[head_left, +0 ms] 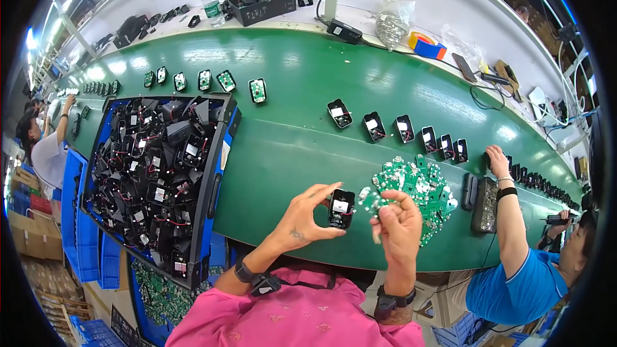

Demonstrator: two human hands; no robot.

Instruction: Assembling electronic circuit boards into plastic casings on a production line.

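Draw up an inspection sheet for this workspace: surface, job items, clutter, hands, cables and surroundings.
Surface: green table, glossy, reflecting the lights.
Job items: one black case and one green board in hand; loose board pile on the table; crate at left, heaped with black cases; open cases in a row beyond the pile.
Clutter: bottle, plastic bag and tape along the back shelf.
Hands: left hand grips the case; right hand pinches the board with its fingers.
Cables: black cable looped at the back right; adapter on the shelf.
Surroundings: co-worker at right, another person at far left.
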